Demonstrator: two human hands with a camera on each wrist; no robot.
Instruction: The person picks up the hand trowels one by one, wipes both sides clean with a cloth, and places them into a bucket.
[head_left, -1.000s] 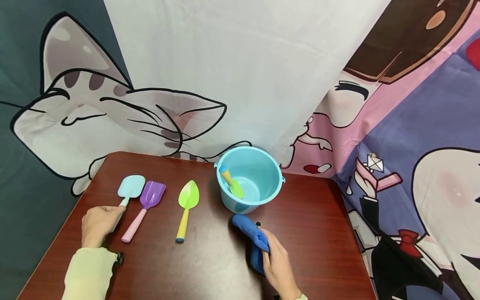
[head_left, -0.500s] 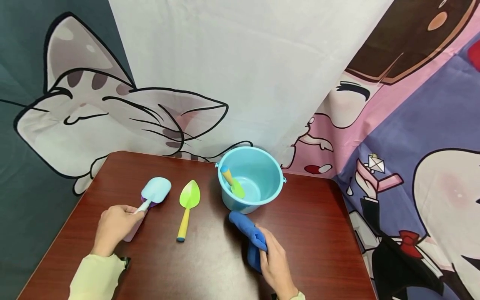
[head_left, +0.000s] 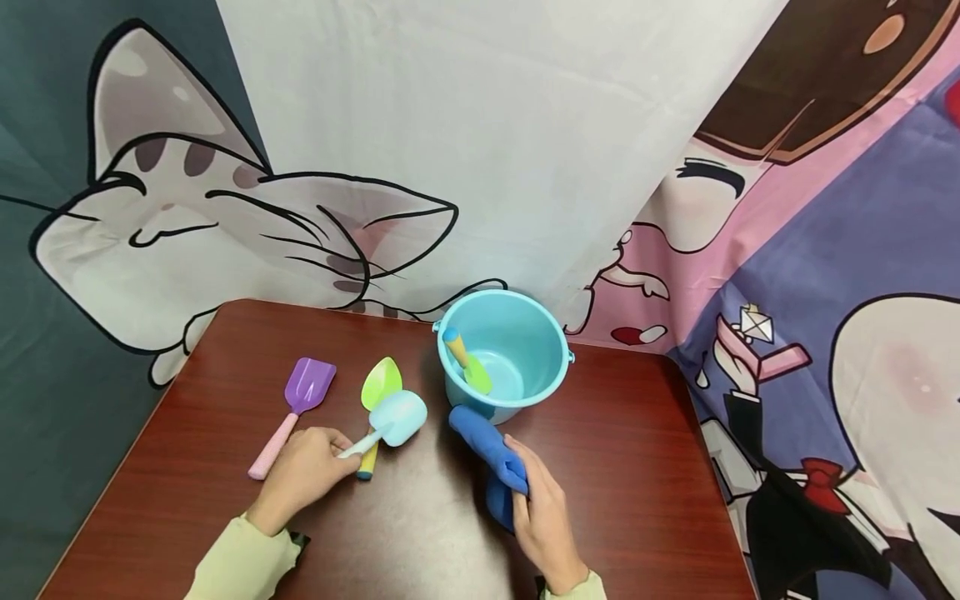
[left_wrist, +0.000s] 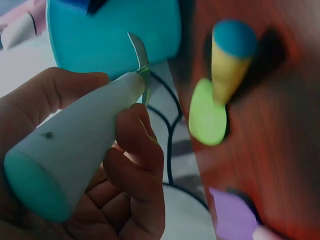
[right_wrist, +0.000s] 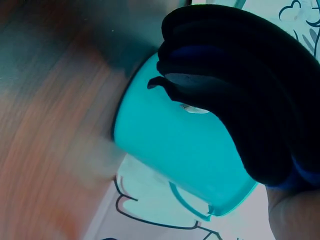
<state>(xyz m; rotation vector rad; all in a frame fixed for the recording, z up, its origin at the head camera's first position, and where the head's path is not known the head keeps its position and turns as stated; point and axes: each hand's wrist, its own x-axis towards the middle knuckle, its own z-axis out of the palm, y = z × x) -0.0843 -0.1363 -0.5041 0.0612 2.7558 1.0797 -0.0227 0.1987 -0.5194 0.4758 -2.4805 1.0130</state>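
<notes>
My left hand (head_left: 309,471) pinches the handle of a light blue toy shovel (head_left: 400,417), whose blade overlaps a green trowel with a yellow handle (head_left: 382,381) in the head view. In the left wrist view, thumb and curled fingers wrap the shovel's pale handle (left_wrist: 75,137). A folded blue cloth (head_left: 487,446) is gripped in my right hand (head_left: 546,517), just in front of a light blue bucket (head_left: 532,333). Seen from the right wrist, the dark cloth (right_wrist: 235,80) covers part of the bucket's side. Inside the bucket lies a small green trowel (head_left: 477,375) with an orange-and-blue handle.
A purple toy shovel with a pink handle (head_left: 309,385) lies on the brown table (head_left: 645,467), left of the green trowel. Behind the table hangs a printed cloth backdrop (head_left: 420,125), close to the bucket's far side.
My left hand has lifted the light blue shovel from the table's left and carried it right, past the purple shovel to over the green trowel. The right hand with the cloth shifts slightly.
</notes>
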